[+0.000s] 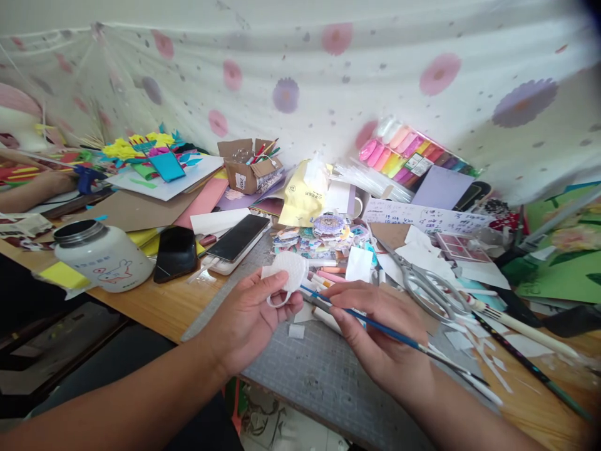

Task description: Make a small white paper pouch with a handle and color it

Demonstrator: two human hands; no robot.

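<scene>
Between thumb and fingers, my left hand (251, 316) holds a small white padded piece (292, 270) with a thin white loop at its lower edge. My right hand (380, 326) grips a thin blue brush-like tool (375, 324), whose left end points at the piece's right edge. Whether that end touches the piece, I cannot tell. Both hands are above a grey cutting mat (300, 369). A small white scrap (296, 331) lies on the mat below the piece. Behind the hands sits a pile of colourful paper cutouts (323, 237).
At left stand a white jar (106, 260), a black phone (175, 254) and another phone (239, 237). Large scissors (429, 285) and paper scraps lie at right. Behind are a cardboard box (251, 172) and a pack of coloured clay (416, 153). Another person's hand (56, 183) shows at far left.
</scene>
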